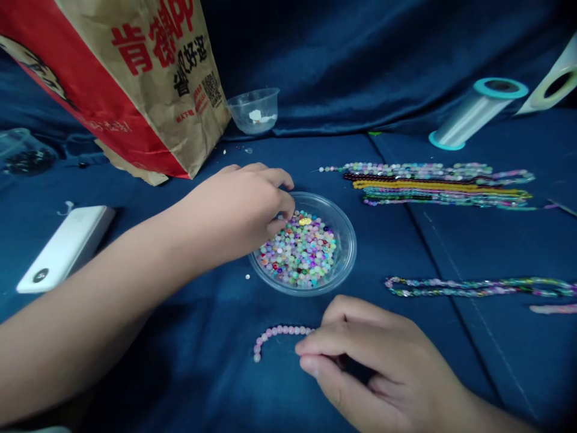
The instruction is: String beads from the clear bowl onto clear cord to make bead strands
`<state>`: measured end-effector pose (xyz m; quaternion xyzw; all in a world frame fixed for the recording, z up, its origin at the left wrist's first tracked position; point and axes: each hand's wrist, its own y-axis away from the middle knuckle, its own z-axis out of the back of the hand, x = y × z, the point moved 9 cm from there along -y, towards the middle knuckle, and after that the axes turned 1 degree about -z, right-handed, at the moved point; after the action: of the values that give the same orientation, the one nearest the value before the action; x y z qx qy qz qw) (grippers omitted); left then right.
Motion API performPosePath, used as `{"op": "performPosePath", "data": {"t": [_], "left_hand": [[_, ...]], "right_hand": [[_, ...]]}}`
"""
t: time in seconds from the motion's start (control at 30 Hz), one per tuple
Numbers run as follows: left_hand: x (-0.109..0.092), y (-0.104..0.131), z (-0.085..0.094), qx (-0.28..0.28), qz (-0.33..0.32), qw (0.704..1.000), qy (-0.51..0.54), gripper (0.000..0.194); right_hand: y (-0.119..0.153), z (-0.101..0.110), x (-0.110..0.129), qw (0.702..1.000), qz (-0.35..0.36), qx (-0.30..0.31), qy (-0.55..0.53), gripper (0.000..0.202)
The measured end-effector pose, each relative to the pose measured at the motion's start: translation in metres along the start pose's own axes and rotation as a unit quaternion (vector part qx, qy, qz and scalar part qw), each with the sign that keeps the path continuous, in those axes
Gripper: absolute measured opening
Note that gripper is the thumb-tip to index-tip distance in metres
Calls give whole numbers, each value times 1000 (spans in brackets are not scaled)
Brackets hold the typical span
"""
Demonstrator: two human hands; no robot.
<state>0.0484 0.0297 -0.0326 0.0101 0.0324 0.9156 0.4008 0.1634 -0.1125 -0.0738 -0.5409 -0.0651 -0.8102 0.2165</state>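
Observation:
My left hand [252, 207] is over a clear plastic bowl [349, 264] full of small multicoloured beads [300, 252]. Its thumb and forefinger are drawn together at the beads; what lies between their tips is hidden. A gold-coloured piece [305, 221] rests on the beads beside these fingertips. In front of the bowl, my right hand [360, 361] has thumb and forefinger pinched at the end of a short strand of pale pink beads [282, 330]. The strand curves left across the blue cloth, its other end lying free. A faint thread shows at the right fingertips.
Several bead strands [433, 186] lie at right, with a looped strand [473, 287] nearer. Behind them stands a tilted spool of clear line [478, 114]. A paper bag [180, 120], a small clear cup [255, 111] and a white power bank [65, 249] are at back and left.

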Motion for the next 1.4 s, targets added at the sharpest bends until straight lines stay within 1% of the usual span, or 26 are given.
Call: {"op": "performPosePath", "data": {"t": [0.07,0.1,0.13,0.17,0.23,0.3,0.37,0.4,0.47,0.6,0.67,0.8,0.93,1.2,1.4], "left_hand": [[-8,14,16,-66,-29,995,72,10],[-12,25,24,-105,-40,986,127,8],[-17,38,31,-145,-46,970,189,8],[-20,52,32,-171,-39,951,256,9],[-25,79,27,-213,-11,917,337,9],[-30,99,9,-223,20,882,415,10],[-34,111,-8,-223,31,854,469,10],[-36,113,-15,-219,29,846,486,10],[-38,114,-23,-209,12,839,502,11],[-35,110,-27,-197,-2,835,514,11],[-33,108,-32,-180,9,828,531,11],[-32,108,-43,-142,42,806,573,11],[-32,108,-47,-133,56,790,595,12],[-35,107,-48,-125,55,790,598,13],[-38,106,-46,-134,21,799,586,14]], "right_hand": [[-1,4,0,1000,-4,-15,4,22],[-1,6,0,1000,-6,-25,6,22],[-1,8,1,999,-8,-34,6,21],[0,10,1,999,-10,-40,5,21],[1,13,2,999,-13,-49,0,21],[2,12,5,999,-11,-51,4,22],[3,10,6,999,-8,-46,12,23],[4,9,7,999,-9,-42,18,23],[4,7,6,999,-18,-35,32,23],[3,8,4,997,-29,-39,57,20],[3,8,5,997,-27,-42,57,19],[2,9,5,996,-34,-47,63,18],[1,10,4,995,-44,-47,70,20],[2,8,1,996,-47,-42,58,21],[1,8,2,997,-39,-38,61,22]]}}
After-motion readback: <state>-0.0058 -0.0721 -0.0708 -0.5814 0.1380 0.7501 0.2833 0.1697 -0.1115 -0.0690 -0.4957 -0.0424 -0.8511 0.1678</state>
